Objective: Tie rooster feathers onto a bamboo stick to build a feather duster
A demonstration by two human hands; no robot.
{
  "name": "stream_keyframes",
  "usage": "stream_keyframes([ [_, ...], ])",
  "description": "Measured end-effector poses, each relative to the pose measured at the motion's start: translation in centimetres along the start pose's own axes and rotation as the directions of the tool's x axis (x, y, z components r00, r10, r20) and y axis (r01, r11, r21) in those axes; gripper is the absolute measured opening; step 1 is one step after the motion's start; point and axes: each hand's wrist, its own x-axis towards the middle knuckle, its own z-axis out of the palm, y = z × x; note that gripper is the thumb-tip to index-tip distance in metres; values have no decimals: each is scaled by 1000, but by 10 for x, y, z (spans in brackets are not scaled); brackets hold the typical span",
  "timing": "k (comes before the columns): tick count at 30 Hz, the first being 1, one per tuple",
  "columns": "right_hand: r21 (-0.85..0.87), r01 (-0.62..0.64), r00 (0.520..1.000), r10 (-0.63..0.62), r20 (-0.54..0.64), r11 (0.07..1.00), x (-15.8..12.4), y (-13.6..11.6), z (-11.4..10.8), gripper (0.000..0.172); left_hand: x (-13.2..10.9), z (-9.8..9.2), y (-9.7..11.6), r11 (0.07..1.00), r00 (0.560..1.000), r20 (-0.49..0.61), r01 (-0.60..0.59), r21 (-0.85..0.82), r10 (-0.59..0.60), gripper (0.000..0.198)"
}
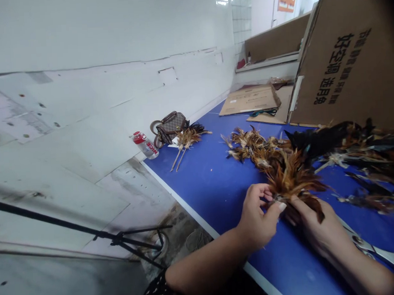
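Both my hands meet over a bunch of brown and orange feathers (pixel 291 178) on the blue table (pixel 215 186). My left hand (pixel 258 214) pinches the base of the bunch with thumb and fingers. My right hand (pixel 313 227) grips the same bunch from the right side, with dark brown feathers lying across its back. The feathers fan upward and away from my fingers.
A long pile of brown and black feathers (pixel 347 154) spreads across the table's right. Scissors (pixel 374 248) lie by my right wrist. Far left sit a bound feather bundle (pixel 185 141), a small handbag (pixel 170 127) and a bottle (pixel 145 145). Cardboard boxes (pixel 343 58) stand behind.
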Motion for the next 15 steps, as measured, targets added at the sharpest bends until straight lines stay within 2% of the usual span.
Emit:
stream_keyframes([
  [3,166,-78,993,63,95,983,1,-3,2,57,1,-5,5,962,973,131,210,-176,-188,41],
  [5,232,-90,991,64,118,968,1,-6,4,56,2,-9,7,901,934,237,331,-281,-269,53],
  [8,268,-108,986,68,152,957,1,-10,7,55,4,-13,10,789,875,322,472,-394,-362,64],
  [12,347,-139,982,82,173,928,0,-14,9,50,7,-18,17,692,817,390,571,-441,-425,63],
  [15,459,-118,987,53,152,881,-1,-19,9,41,8,-20,22,701,822,359,566,-434,-442,58],
])
